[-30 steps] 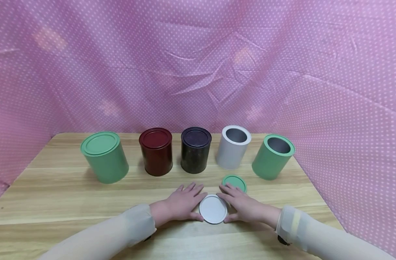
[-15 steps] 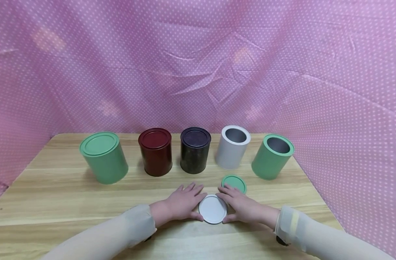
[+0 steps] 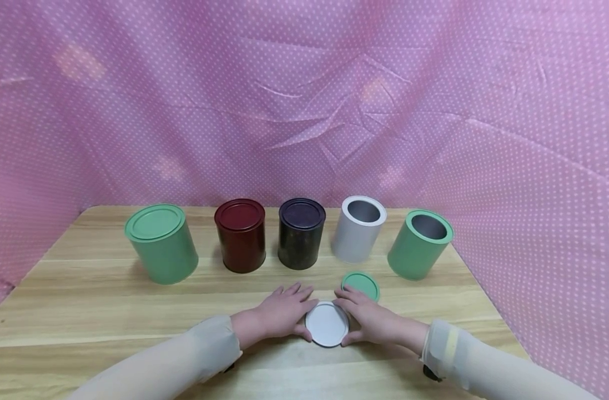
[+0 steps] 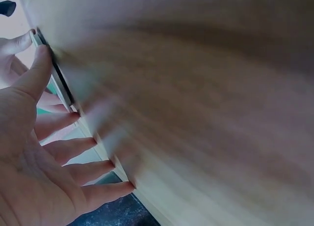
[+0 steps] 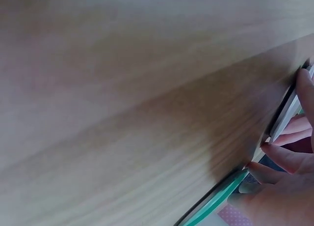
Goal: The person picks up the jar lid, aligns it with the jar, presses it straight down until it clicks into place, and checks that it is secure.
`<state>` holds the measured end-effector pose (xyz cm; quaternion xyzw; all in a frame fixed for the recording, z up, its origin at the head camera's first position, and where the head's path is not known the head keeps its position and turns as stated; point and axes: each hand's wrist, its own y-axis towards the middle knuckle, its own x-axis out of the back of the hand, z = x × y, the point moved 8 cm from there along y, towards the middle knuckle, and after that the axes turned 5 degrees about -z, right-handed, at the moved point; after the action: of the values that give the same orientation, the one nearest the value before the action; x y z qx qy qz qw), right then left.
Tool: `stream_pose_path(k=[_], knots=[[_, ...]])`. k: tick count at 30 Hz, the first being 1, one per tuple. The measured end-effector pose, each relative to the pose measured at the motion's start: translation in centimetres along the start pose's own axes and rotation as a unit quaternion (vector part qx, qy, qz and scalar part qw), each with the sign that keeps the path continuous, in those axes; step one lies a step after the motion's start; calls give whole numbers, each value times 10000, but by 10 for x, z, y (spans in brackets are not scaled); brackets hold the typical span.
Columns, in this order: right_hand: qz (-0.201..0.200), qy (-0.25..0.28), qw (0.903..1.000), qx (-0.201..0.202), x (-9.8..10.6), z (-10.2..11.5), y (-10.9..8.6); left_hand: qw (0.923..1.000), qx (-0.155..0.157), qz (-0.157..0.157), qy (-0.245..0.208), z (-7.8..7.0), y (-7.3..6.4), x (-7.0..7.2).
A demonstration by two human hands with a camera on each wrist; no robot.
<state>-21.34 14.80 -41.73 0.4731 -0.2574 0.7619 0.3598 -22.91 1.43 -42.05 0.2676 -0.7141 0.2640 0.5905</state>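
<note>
A round white lid (image 3: 327,324) lies on the table in front of the person, between the two hands. My left hand (image 3: 280,314) rests at its left side with fingers spread and straight; in the left wrist view the thumb (image 4: 39,71) is at the lid's edge and the fingertips are on the wood. On the other side my right hand (image 3: 371,319) has thumb and index finger at the rim, its other fingers reaching forward over the near edge of a green lid (image 3: 362,285). That green lid also shows in the right wrist view, by the fingertips.
Along the back of the wooden table (image 3: 109,311) stand lidded cans: a large green can (image 3: 168,253), a dark red can (image 3: 242,247) and a black can (image 3: 300,244). A white can (image 3: 356,239) and a smaller green can (image 3: 415,255), both uncovered, stand to the right. Pink dotted cloth (image 3: 304,100) hangs behind.
The right hand has edged slightly left, its thumb closer against the white lid. The left hand, cans and green lid keep their places; the head view has tilted slightly.
</note>
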Motion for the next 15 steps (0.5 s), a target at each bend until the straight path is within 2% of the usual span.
stream_pose_path(k=[7,15], knots=[[-91,166,9998,38,0,-2,-1,9997,-14,92,-217,4,4,0],[-354,564,9976,181,6,-6,-2,9982,-37,71,-591,6,8,6]])
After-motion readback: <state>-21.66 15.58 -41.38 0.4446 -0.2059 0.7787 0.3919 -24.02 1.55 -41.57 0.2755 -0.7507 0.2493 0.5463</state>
